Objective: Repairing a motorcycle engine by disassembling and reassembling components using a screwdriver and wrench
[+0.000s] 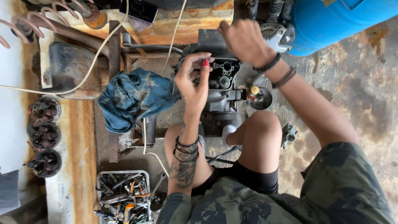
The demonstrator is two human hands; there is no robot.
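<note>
floor (352,83): stained concrete | rusty bench (78,137) left | blue drum (331,20)

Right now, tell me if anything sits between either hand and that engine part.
Nothing visible does. The left hand already rests on the engine part, fingers at its open top. The right hand is at its far edge. The blue rag lies to the left, clear of both hands.

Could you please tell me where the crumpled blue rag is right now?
In the head view, the crumpled blue rag lies just left of the left hand, beside the dark metal carburettor.
</note>
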